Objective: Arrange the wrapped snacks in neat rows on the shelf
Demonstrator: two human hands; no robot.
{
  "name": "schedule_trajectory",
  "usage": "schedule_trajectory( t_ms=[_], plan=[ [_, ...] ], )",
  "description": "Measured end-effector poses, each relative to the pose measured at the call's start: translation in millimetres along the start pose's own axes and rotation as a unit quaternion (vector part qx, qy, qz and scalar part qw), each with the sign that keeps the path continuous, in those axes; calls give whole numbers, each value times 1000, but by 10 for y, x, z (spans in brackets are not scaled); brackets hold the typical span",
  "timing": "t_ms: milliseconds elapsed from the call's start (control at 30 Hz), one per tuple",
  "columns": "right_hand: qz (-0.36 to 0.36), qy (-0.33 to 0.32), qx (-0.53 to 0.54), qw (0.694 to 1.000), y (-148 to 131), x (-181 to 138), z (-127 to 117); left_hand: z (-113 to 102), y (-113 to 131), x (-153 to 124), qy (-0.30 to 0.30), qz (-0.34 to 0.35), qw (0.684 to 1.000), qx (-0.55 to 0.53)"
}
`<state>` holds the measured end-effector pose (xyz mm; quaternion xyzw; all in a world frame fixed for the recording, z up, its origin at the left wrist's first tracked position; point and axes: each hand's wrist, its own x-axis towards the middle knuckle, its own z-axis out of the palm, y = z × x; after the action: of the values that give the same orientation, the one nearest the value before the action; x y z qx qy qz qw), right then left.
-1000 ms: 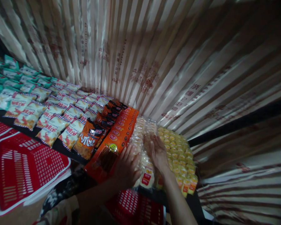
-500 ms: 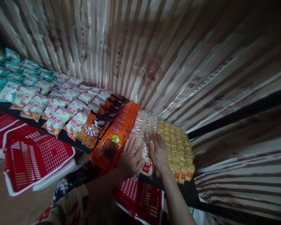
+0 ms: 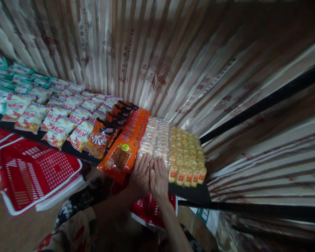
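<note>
My left hand (image 3: 141, 175) lies with outstretched fingers on the front end of the clear-wrapped pale snacks (image 3: 149, 134), which stand in two rows. Beside it, my right hand (image 3: 159, 179) rests on the front of the right-hand row, fingers extended, and the two thumbs are close together. My palms hide the front packs. On the left, a large orange snack bag (image 3: 132, 138) borders the rows. Small yellow packs (image 3: 186, 147) stand in tight lines on the right, their front ones showing red and orange labels.
Orange-black bags (image 3: 98, 138), white snack bags (image 3: 59, 131) and green bags (image 3: 15, 77) fill the dark shelf (image 3: 194, 194) leftward. Red baskets (image 3: 36, 171) sit below. Pleated printed sheeting (image 3: 157, 45) hangs behind, and a black bar (image 3: 262, 101) slants across the right.
My right hand has moved from the right side of the pale rows to their front end, beside my left hand. The rows look straighter. The camera view has shifted slightly.
</note>
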<state>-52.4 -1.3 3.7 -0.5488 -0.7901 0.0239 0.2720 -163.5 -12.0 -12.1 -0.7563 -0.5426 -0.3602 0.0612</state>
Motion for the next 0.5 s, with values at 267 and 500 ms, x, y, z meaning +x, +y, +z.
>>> schedule_trajectory(
  t_ms=[267, 500],
  plan=[
    [-1, 14, -8, 1000, 12, -4, -18, 11, 12, 24, -8, 2, 1000, 1],
    [-5, 29, -4, 1000, 111, -58, 65, -23, 11, -7, -13, -3, 1000, 6]
  ],
)
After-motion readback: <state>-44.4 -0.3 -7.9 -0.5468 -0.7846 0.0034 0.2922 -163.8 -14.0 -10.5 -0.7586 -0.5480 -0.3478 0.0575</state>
